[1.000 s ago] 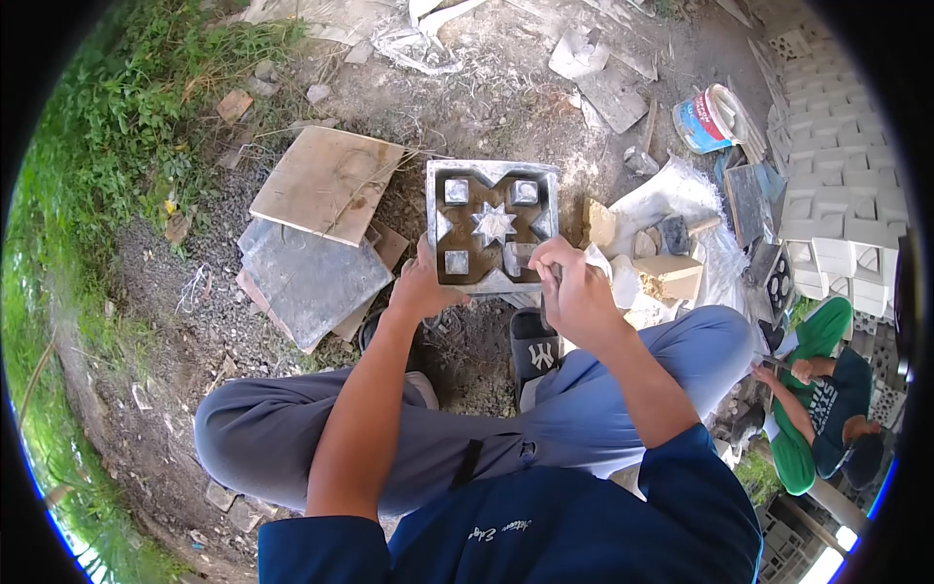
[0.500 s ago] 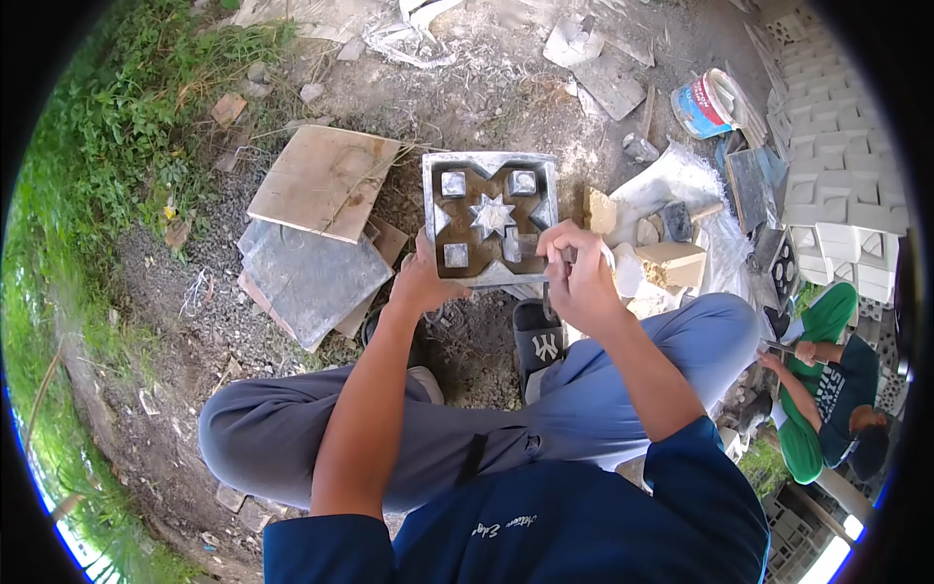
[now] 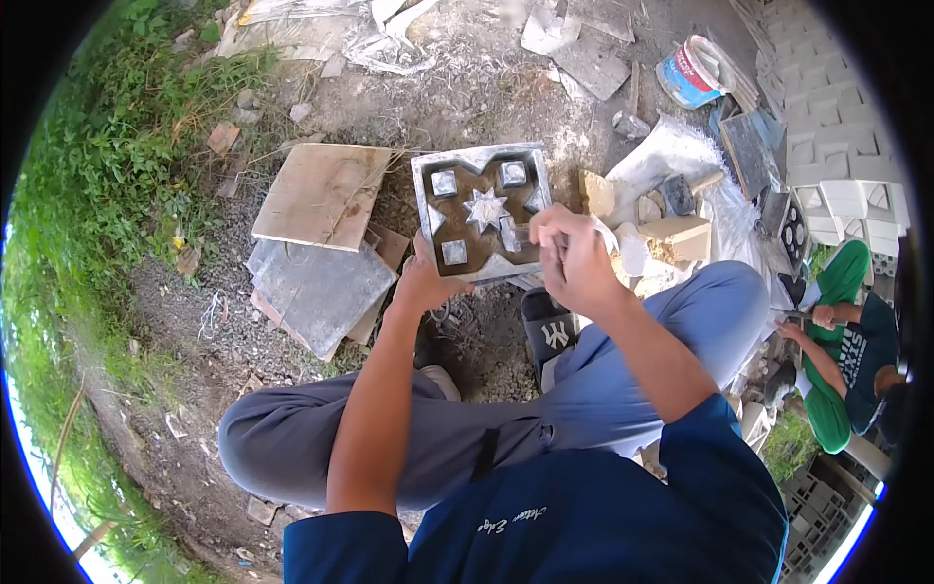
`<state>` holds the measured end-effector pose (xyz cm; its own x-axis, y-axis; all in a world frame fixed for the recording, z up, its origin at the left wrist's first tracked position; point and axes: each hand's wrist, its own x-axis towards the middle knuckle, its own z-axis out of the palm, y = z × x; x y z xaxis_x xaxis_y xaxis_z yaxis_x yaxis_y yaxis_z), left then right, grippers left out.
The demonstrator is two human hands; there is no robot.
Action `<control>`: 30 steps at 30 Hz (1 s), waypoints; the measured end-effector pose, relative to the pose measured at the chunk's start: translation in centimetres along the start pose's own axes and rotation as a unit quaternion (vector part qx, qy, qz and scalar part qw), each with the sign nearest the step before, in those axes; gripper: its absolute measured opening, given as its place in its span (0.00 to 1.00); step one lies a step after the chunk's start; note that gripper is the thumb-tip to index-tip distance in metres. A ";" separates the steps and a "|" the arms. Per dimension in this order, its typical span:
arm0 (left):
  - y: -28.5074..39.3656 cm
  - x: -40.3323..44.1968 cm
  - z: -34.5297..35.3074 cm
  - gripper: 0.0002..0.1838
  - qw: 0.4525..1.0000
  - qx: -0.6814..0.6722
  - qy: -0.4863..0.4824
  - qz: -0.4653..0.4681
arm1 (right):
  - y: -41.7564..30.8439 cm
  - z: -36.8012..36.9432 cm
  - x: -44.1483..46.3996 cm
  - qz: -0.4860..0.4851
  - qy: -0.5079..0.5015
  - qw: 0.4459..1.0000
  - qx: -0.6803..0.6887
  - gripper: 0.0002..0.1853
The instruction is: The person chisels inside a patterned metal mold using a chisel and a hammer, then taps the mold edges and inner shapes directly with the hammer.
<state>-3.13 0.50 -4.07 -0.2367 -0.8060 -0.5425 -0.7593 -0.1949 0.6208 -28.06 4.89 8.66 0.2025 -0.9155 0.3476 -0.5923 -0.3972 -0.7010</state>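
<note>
A square grey mould (image 3: 477,266) with a raised star in its middle and small square blocks near its corners is tilted in front of me, above my feet. My left hand (image 3: 425,284) grips its lower left corner, thumb along the near wall and fingers round the side. My right hand (image 3: 574,248) is closed at the lower right of the mould, round a small flat tool (image 3: 522,235) that reaches inside between the star and the right wall. The fingers hide most of this tool, so its exact kind is unclear.
Boards and tiles (image 3: 321,282) lie stacked to the left. On the right are pale broken blocks (image 3: 678,238), a white plastic sack (image 3: 662,161) and a paint bucket (image 3: 693,73). Patterned blocks (image 3: 832,146) are piled at far right, near another person (image 3: 851,341) in green trousers.
The mould sits slightly further left in view and is turned a little anticlockwise. My right hand has shifted slightly up at its lower right, the tool still inside. My view has shifted too.
</note>
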 end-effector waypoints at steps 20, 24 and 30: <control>-0.9 -0.7 0.2 0.67 0.998 -0.001 0.010 0.068 | -1.5 -4.7 5.0 0.072 0.235 0.834 0.494 0.28; -0.7 -0.8 0.2 0.66 0.998 -0.004 0.007 0.067 | -2.4 -4.8 5.6 0.083 0.186 0.879 0.432 0.31; -0.5 -1.0 0.0 0.65 0.998 -0.042 -0.009 0.043 | -1.3 -3.5 5.6 0.123 0.150 0.906 0.376 0.34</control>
<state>-2.47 1.42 -3.83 -0.3098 -0.8114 -0.4956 -0.6824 -0.1731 0.7101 -28.88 0.48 13.77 -0.1508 -0.9685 0.1982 0.1318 -0.2184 -0.9669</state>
